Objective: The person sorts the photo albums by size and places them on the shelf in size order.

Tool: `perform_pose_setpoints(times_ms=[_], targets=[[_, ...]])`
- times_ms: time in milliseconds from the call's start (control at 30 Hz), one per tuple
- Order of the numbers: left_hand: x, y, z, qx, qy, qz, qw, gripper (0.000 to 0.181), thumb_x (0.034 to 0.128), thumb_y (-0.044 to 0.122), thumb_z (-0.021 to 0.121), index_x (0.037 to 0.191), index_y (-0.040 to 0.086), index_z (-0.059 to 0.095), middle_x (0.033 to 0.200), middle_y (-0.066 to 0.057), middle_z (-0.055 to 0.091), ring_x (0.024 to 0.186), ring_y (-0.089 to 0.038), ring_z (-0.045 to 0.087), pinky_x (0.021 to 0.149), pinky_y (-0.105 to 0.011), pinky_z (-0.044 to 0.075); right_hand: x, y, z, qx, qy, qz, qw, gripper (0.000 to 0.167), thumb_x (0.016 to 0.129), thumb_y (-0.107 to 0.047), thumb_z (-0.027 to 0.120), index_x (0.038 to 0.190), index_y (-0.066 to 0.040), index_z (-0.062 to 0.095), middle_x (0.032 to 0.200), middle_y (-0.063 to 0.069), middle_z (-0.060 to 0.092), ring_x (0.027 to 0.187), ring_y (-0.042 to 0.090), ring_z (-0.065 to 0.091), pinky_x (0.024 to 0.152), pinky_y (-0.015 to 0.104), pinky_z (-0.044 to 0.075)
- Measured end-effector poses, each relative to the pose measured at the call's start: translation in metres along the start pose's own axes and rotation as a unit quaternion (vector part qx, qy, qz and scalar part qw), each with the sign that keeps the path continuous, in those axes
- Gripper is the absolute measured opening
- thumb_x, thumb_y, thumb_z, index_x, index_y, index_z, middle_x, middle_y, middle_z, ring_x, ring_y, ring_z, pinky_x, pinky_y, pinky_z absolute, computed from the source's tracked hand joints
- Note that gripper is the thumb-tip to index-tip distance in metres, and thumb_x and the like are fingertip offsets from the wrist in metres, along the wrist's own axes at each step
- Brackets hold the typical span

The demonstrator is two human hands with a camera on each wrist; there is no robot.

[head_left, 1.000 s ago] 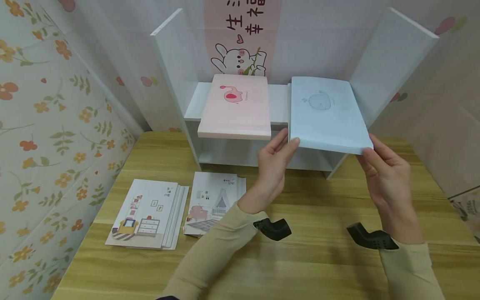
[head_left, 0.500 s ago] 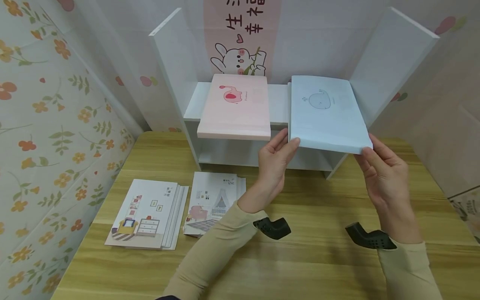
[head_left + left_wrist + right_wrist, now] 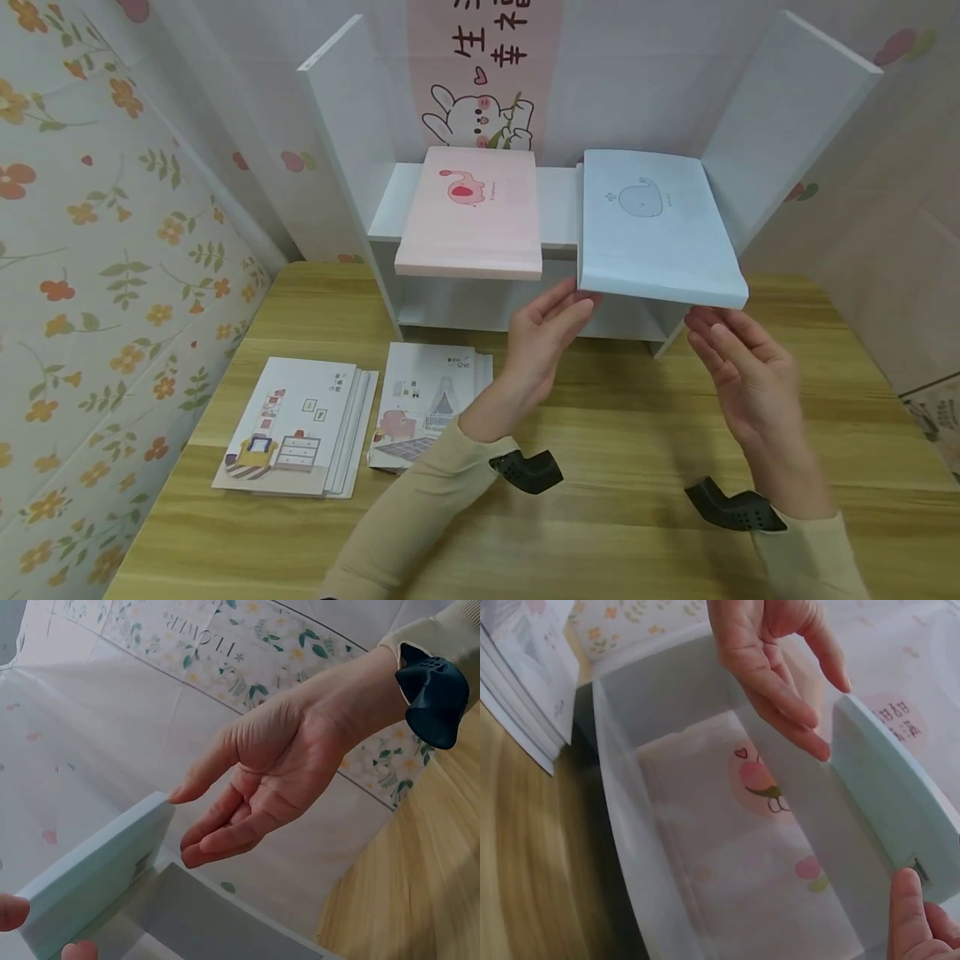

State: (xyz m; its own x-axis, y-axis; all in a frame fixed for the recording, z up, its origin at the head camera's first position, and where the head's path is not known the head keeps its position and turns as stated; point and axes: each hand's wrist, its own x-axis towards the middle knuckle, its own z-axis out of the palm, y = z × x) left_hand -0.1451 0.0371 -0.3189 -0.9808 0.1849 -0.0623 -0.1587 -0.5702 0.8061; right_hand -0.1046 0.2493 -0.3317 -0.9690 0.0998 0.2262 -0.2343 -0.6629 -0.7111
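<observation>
The head view took in the whole spread: there was the blue book (image 3: 656,217), flat on the upper level of the white shelf (image 3: 558,208), its near edge jutting out past the shelf's front. The left hand (image 3: 540,337) was at the near left corner, the right hand (image 3: 753,379) just under that same edge — both relaxed, fingers only loosely bent, both thumbs off the cover. Whether either actually touched was hard to tell from up there. Alongside lay the pink book (image 3: 476,212), overhanging too. Below, two stacks of booklets (image 3: 292,425) sat on the wooden table (image 3: 600,508), a rabbit banner (image 3: 480,117) hung behind, and a flowered curtain (image 3: 75,292) closed in the left side.

Over to the left wrist view, and the right hand showed from its palm side: thumb tip right by the book's corner, fingers slack and slightly apart from it. Lettering on a floral strip (image 3: 206,645), turned over, ran behind.

Then the right wrist view, with the book's underside and its small dark mark (image 3: 919,868), the right fingertips close by it. Across the shelf, the left thumb reached the far corner — fingers loose, lightly spread.
</observation>
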Motion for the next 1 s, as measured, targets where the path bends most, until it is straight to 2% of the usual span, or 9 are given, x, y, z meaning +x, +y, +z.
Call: perform_pose_setpoints(times_ms=[233,600,833,1000], targets=[[-0.007,-0.002,-0.007,0.012,-0.020,0.007,0.9997,0.043,0.0884,-0.006,0.057,0.131,-0.006,0.049,0.121,-0.021,0.058,0.112,-0.026,0.058,0.094,-0.028,0.044,-0.012,0.008,0.004,-0.034,-0.022,0.008,0.9992,0.032,0.093,0.012,0.040,0.122,0.013,0.054,0.106,0.019,0.066,0.099,0.024,0.064,0.085,0.028,0.050],[-0.022,-0.002,-0.021,0.028,-0.013,-0.007,0.9995,0.043,0.0878,-0.006,0.057,0.130,-0.006,0.050,0.125,-0.024,0.055,0.110,-0.025,0.059,0.095,-0.027,0.043,-0.031,0.023,0.009,-0.084,-0.052,0.034,0.9945,0.034,0.094,0.013,0.039,0.124,0.010,0.053,0.109,0.015,0.066,0.101,0.022,0.064,0.087,0.026,0.048],[-0.032,-0.003,-0.034,0.046,-0.020,-0.014,0.9986,0.045,0.0878,-0.004,0.058,0.131,-0.005,0.049,0.124,-0.022,0.056,0.110,-0.023,0.059,0.096,-0.028,0.043,-0.041,0.034,0.013,-0.125,-0.065,0.056,0.9884,0.035,0.094,0.012,0.041,0.126,0.007,0.054,0.113,0.012,0.065,0.104,0.020,0.063,0.089,0.026,0.047],[-0.038,-0.002,-0.045,0.046,-0.010,-0.016,0.9988,0.045,0.0874,-0.004,0.059,0.131,-0.006,0.048,0.123,-0.022,0.057,0.108,-0.021,0.061,0.095,-0.029,0.043,-0.047,0.042,0.015,-0.144,-0.064,0.077,0.9846,0.034,0.094,0.010,0.043,0.125,0.003,0.056,0.112,0.010,0.065,0.103,0.018,0.063,0.088,0.026,0.048]])
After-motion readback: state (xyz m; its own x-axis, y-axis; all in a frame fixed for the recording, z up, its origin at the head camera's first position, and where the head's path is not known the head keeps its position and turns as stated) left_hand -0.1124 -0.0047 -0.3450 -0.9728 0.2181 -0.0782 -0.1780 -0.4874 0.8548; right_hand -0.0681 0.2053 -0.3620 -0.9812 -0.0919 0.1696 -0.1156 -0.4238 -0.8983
